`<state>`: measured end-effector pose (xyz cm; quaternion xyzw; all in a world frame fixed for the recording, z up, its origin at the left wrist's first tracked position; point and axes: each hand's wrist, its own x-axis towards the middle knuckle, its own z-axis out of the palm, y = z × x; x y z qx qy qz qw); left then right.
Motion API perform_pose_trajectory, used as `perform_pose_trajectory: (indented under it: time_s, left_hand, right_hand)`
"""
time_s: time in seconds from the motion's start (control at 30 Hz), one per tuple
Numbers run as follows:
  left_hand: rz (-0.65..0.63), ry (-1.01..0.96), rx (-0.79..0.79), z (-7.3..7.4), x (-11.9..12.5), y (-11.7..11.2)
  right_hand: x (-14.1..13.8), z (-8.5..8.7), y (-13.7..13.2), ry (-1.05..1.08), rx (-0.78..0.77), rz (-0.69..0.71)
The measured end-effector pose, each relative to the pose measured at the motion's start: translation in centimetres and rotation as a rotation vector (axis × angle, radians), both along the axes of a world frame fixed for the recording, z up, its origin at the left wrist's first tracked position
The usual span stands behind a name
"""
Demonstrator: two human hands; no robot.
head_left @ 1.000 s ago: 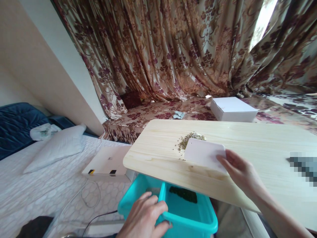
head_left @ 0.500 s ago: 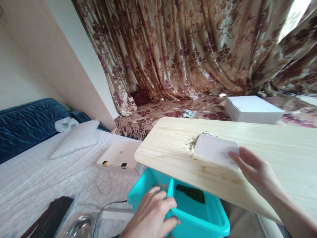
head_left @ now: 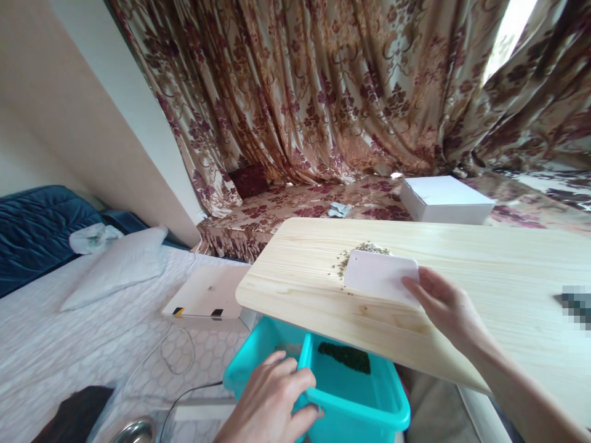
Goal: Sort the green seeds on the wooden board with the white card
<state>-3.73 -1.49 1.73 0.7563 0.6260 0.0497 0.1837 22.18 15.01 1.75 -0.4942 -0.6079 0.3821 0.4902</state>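
Note:
My right hand (head_left: 446, 301) is closed on the right end of a white plastic scraper (head_left: 381, 274), a flat sheet with rounded corners. The scraper lies low over the pale wooden tabletop (head_left: 503, 277), beside a scatter of small greenish-brown grains (head_left: 342, 263); its sheet hides part of them. Below the table's front edge, my left hand (head_left: 279, 394) has its fingers curled over the near rim and divider of a turquoise bin (head_left: 355, 403) with two compartments. Dark green bits (head_left: 345, 357) lie in the bin's right compartment. The left compartment is partly covered by my hand.
A white box (head_left: 447, 198) sits behind the table on a flower-patterned ledge. On the bed to the left are a flat white carton (head_left: 210, 292), a pillow (head_left: 117, 267), cables, a dark cloth (head_left: 74, 415) and a metal bowl (head_left: 136, 432). A blurred dark object (head_left: 577, 304) is at the table's right.
The view has turned a little to the right, so everything sits further left. The scraper and grains look nearly unchanged relative to each other, and both hands keep their holds.

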Motion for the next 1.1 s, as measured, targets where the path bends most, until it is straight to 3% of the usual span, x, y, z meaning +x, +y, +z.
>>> perform_pose_trajectory:
  time_s: [0.23, 0.43, 0.63, 0.87, 1.1]
  left_hand:
    - [-0.01, -0.009, 0.016, -0.2, -0.1, 0.0]
    - [-0.008, -0.01, 0.048, -0.6, -0.2, 0.0]
    - [-0.027, -0.034, 0.066, -1.0, -0.5, 0.0]
    - [-0.021, -0.018, 0.05, -0.6, -0.3, 0.1]
    - [-0.011, -0.024, 0.052, -0.3, -0.3, 0.0]
  right_hand:
    - [0.0, -0.4, 0.0, 0.021, -0.003, -0.027]
    - [0.2, -0.3, -0.1, 0.022, -0.02, 0.01]
    - [-0.4, -1.3, 1.0, 0.05, -0.005, 0.067]
    - [-0.2, -1.0, 0.4, 0.074, -0.032, 0.15]
    - [-0.4, -0.9, 0.1, 0.123, -0.078, 0.12]
